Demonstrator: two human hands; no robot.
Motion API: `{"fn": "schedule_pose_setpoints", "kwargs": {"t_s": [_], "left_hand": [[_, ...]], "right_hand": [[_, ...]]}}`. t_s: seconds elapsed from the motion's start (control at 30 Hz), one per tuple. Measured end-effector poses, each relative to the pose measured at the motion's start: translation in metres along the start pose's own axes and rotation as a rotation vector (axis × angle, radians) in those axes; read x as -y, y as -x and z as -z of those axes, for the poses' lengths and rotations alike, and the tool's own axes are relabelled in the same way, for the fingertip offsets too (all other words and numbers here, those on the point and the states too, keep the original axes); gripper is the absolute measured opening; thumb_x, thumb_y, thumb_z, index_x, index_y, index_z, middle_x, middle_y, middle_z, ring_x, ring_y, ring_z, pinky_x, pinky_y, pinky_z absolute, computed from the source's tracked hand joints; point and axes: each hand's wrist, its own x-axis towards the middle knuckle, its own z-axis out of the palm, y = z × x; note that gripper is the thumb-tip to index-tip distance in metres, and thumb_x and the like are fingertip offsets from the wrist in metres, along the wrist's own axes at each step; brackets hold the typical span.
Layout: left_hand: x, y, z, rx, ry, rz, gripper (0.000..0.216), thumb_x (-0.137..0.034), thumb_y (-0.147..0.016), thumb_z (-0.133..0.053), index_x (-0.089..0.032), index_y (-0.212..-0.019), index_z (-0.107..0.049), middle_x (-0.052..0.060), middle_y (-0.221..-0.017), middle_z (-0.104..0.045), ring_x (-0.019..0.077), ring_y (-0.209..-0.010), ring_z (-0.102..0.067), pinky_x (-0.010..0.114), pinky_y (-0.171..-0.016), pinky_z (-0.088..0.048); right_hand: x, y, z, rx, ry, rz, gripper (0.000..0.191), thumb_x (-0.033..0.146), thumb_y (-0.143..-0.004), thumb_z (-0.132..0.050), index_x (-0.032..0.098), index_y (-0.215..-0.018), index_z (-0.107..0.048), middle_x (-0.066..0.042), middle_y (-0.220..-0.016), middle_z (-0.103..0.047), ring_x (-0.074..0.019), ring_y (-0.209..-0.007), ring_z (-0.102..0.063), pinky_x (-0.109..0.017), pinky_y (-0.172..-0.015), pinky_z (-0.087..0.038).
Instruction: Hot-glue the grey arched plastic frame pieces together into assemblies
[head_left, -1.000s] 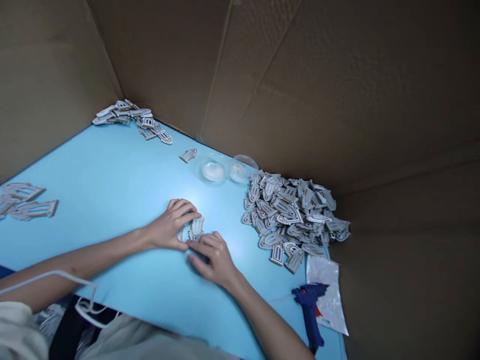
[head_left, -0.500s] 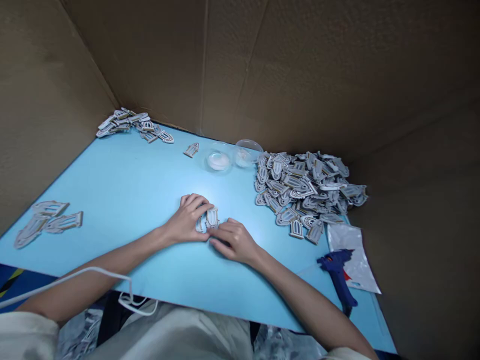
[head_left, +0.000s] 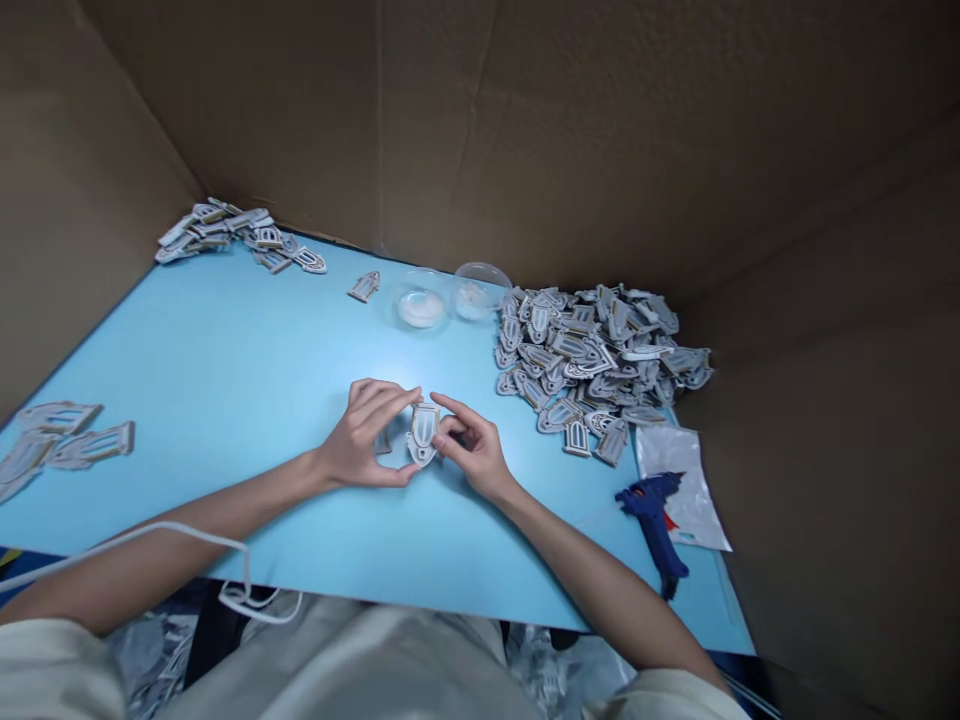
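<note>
Two hands: the left hand (head_left: 360, 437) and the right hand (head_left: 474, 450) are above the blue bench (head_left: 225, 400), close together, and they hold one arched piece (head_left: 424, 432) between them.
Left fingers (head_left: 382, 398): they are curved and closed on the left side of the piece, and the thumb comes under it.
Right fingers (head_left: 448, 412): they are more spread, but the fingertips press on the right edge of the piece, so this hand is grasping too.
Arched piece: it is grey-white with a window shape, stands almost upright in the picture, and is tilted a little. I cannot tell if it touches the bench.
Small piece: another one (head_left: 384, 443) is just beside the left palm, partly hidden.
Far side: a loose pile of pieces (head_left: 577, 370) lies on the right, and a smaller pile (head_left: 240, 233) lies in the far corner.
Between them: one single piece (head_left: 364, 287) and two clear dishes (head_left: 420, 306) (head_left: 477, 291) with white content.
Left edge: some bigger pieces (head_left: 60, 445) lie on the bench.
Right edge: a blue glue gun (head_left: 649, 522) lies on a plastic sheet (head_left: 679, 490).
Around: cardboard walls (head_left: 525, 130) stand behind the bench, and a white cable (head_left: 172, 540) lies over the left arm (head_left: 187, 530).
</note>
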Motion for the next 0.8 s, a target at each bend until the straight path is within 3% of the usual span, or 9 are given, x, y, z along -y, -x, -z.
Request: {"fn": "schedule_pose_setpoints", "kwargs": {"t_s": [0.2, 0.4, 0.57, 0.67, 0.8], "left_hand": [[-0.003, 0.001, 0.001, -0.105, -0.033, -0.046, 0.096, -0.047, -0.08, -0.078, -0.026, -0.163, -0.036, 0.013, -0.122, -0.079, 0.0346, -0.112, -0.069, 0.053, -0.1, -0.046], [-0.001, -0.002, -0.002, -0.195, 0.018, -0.094, 0.083, -0.047, -0.08, -0.083, -0.024, -0.153, -0.051, 0.012, -0.118, -0.079, 0.0328, -0.106, -0.07, 0.05, -0.098, -0.048], [0.0, 0.0, 0.0, -0.211, 0.012, -0.085, 0.079, -0.049, -0.08, -0.085, -0.023, -0.149, -0.055, 0.012, -0.115, -0.078, 0.0332, -0.106, -0.07, 0.051, -0.097, -0.049], [-0.001, 0.001, 0.0, -0.178, 0.023, -0.078, 0.077, -0.05, -0.08, -0.083, -0.023, -0.146, -0.056, 0.012, -0.115, -0.077, 0.0335, -0.105, -0.07, 0.051, -0.098, -0.049], [-0.001, 0.001, 0.001, -0.078, 0.069, -0.034, 0.081, -0.05, -0.082, -0.082, -0.021, -0.151, -0.05, 0.013, -0.117, -0.076, 0.0331, -0.109, -0.069, 0.051, -0.101, -0.047]], "right_hand": [[0.003, 0.003, -0.004, 0.025, -0.16, -0.01, 0.074, 0.055, -0.093, -0.081, 0.019, -0.154, -0.059, 0.003, -0.078, -0.063, -0.0125, -0.066, -0.055, -0.028, -0.066, -0.051], [0.002, 0.004, -0.006, -0.015, -0.098, 0.061, 0.064, 0.048, -0.098, -0.077, 0.026, -0.155, -0.059, 0.003, -0.08, -0.067, -0.0126, -0.064, -0.056, -0.027, -0.064, -0.051], [0.006, 0.01, -0.012, -0.123, 0.254, 0.292, 0.034, 0.036, -0.107, -0.064, 0.025, -0.139, -0.07, -0.005, -0.094, -0.077, -0.0169, -0.075, -0.067, -0.031, -0.071, -0.054], [0.007, 0.012, -0.014, -0.121, 0.47, 0.436, 0.03, 0.031, -0.111, -0.057, 0.022, -0.135, -0.072, -0.007, -0.094, -0.079, -0.0187, -0.075, -0.068, -0.034, -0.071, -0.054], [0.008, 0.011, -0.015, -0.116, 0.578, 0.564, 0.031, 0.023, -0.112, -0.051, 0.02, -0.137, -0.068, -0.006, -0.089, -0.078, -0.0181, -0.071, -0.068, -0.033, -0.068, -0.052]]}}
